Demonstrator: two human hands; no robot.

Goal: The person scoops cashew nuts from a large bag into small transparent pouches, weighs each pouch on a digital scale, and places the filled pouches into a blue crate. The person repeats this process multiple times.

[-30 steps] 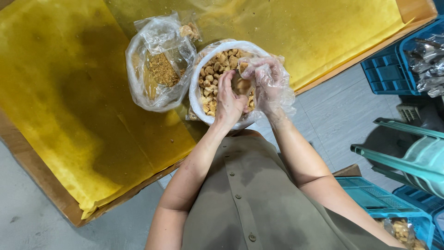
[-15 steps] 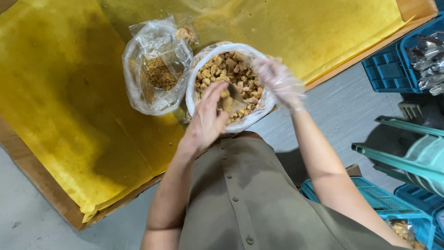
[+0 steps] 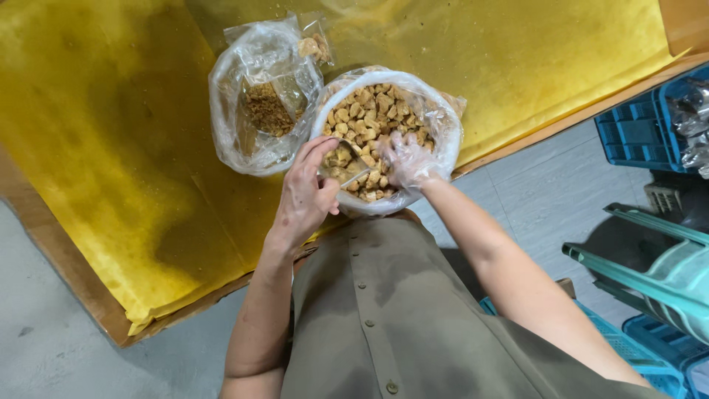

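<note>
Seen from above, a person in an olive button-front shirt [image 3: 391, 318] leans over a desk [image 3: 111, 148] covered in yellow sheeting, both forearms reaching forward into a clear plastic bag [image 3: 443, 122] filled with golden-brown fried chunks [image 3: 369, 111]. The bag sits at the near edge of the desk, just in front of the person's chest, its mouth rolled open.

The left hand [image 3: 304, 193] is bare and rests at the bag's near-left rim; its grip is pinched around a small clear packet [image 3: 347, 174], thumb and fingers closed on it just above the chunks. The right hand [image 3: 406, 159], covered in a thin transparent glove, is down among the chunks at the near-right side of the bag, its fingers curled into the pile; whether that grip is actually clenched on any pieces cannot be told from this angle.

Touching the full bag on its left is a second clear bag [image 3: 251, 96], mostly deflated, with a smaller heap of crumbly brown bits [image 3: 266, 111] inside. A small sealed packet [image 3: 314, 48] lies just beyond it.

To the right, off the desk, blue plastic crates [image 3: 635, 133] and a teal plastic frame [image 3: 650, 273] stand on the grey tiled floor [image 3: 539, 192].
</note>
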